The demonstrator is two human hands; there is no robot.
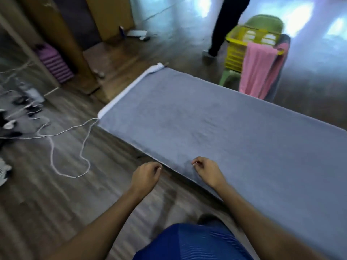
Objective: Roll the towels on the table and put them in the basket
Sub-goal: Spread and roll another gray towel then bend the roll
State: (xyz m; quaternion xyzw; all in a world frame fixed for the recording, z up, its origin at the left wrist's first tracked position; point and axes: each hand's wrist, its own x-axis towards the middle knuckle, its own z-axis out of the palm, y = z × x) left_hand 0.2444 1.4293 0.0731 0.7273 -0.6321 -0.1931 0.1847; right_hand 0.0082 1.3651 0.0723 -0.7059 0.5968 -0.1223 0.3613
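On the table (129, 89): grey towel (216, 124) spread flat. At its near edge: left hand (146, 175), right hand (208, 171), fingers curled, right over the cloth; grip unclear, blurred. Beyond far edge: yellow basket (234, 53) on green chair (262, 21), pink towel (257, 72) draped over rim

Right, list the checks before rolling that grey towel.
1. Grey terry towel spread flat on white-edged table: ok.
2. Left hand beside the towel's edge: ok; grip cannot tell.
3. Right hand over the towel, fingers curled: grip cannot tell.
4. Yellow slatted plastic basket on green plastic chair, in view: ok.
5. Basket rim free: not ok, pink towel draped over it.
6. Way to basket: not ok, person in dark trousers beside it.
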